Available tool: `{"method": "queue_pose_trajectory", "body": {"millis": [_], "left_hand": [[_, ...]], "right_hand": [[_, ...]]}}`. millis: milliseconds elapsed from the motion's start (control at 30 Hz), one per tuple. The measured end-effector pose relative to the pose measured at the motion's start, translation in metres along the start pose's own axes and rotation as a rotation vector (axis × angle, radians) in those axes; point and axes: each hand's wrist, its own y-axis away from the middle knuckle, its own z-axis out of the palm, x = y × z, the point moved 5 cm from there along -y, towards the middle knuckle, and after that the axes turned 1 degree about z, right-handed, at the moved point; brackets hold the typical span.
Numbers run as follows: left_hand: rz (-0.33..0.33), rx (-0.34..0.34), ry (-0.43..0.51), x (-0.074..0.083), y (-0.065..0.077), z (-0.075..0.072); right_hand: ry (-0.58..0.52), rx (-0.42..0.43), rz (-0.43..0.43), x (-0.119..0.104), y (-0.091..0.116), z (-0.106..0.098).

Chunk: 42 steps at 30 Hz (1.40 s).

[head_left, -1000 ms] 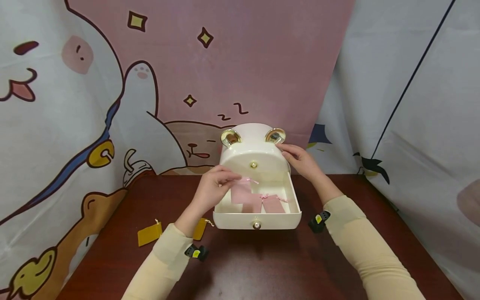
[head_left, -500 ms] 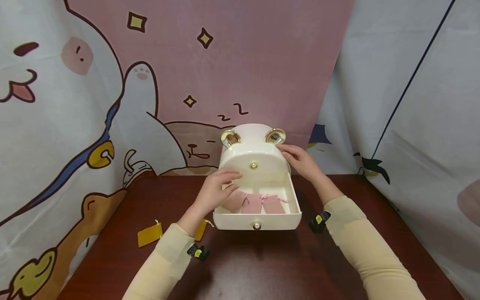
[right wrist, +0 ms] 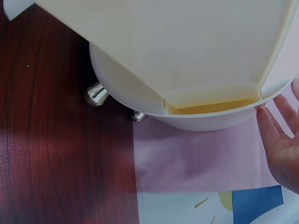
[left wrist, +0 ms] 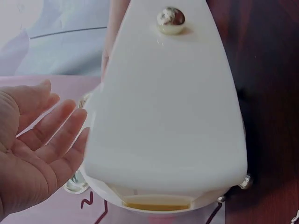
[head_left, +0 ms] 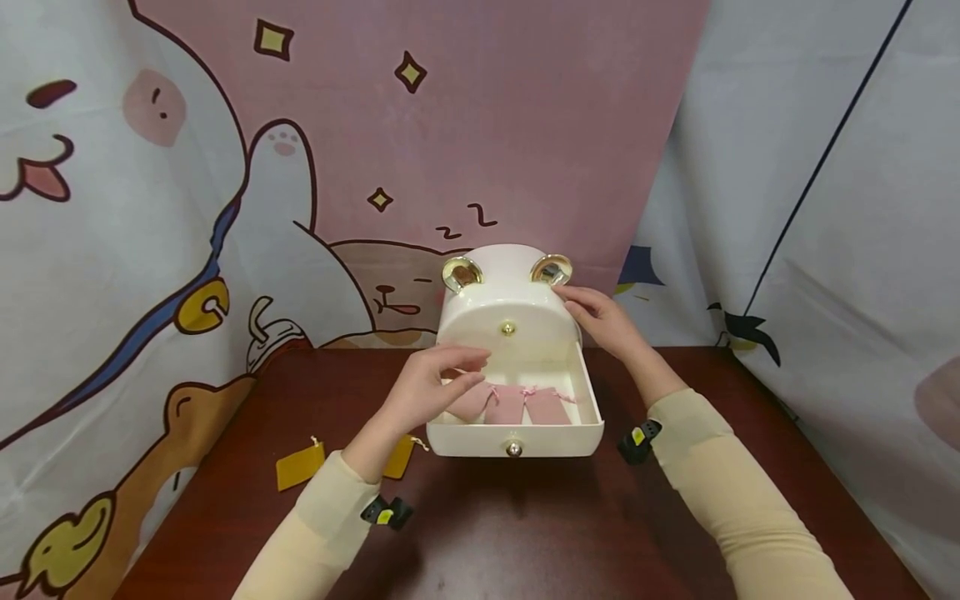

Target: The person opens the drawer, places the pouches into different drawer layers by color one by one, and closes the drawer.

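Observation:
A white box [head_left: 468, 321] with two gold ear-like ornaments stands at the back of the table, its lower drawer [head_left: 468, 442] pulled out toward me. Three pink drawstring pouches [head_left: 546, 408] lie side by side in the drawer. Above the drawer's left side hovers my left hand [head_left: 426, 387], fingers relaxed and holding nothing; it partly covers the leftmost pouch [head_left: 469, 402]. In the left wrist view its fingers [left wrist: 60, 133] are spread beside the white drawer. My right hand [head_left: 603, 323] rests its fingertips on the box's upper right side, just under the right ear.
Two yellow drawstring pouches [head_left: 301, 467] lie on the dark red wooden table [head_left: 487, 533], left of the drawer; the left forearm partly hides one. A cartoon-printed cloth [head_left: 555, 125] hangs behind the box, and pale cloth [head_left: 847, 233] hangs on the right.
My left hand lowered a pink pouch into the drawer's left side and let it go. Its fingers have since loosened above it. My right hand has stayed on the box.

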Motion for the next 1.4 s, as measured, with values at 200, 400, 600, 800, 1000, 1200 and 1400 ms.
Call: {"method": "queue_pose_trajectory", "body": {"millis": [200,400,600,800,1000,1200,1400], "left_hand": [[0.016,-0.044,0.028,0.015,0.008,0.005],[0.043,-0.087,0.07,0.026,0.02,0.014],[0.082,-0.133,0.136,0.034,0.033,0.029],[0.07,-0.151,0.142,0.028,0.048,0.05],[0.079,-0.104,0.121,0.014,0.062,0.067],[0.118,-0.026,0.078,0.0,0.069,0.079],[0.131,0.003,0.061,-0.006,0.071,0.088]], "right_hand": [[0.037,0.002,0.009,0.023,-0.007,0.0],[0.031,0.004,0.021,0.026,-0.008,0.0],[0.022,0.002,0.012,0.025,-0.008,0.0],[0.021,0.002,0.013,0.026,-0.008,-0.001],[0.014,0.003,0.017,0.025,-0.007,0.0],[0.036,0.008,0.021,0.025,-0.006,0.0],[0.037,0.011,0.015,0.025,-0.006,0.0]]}}
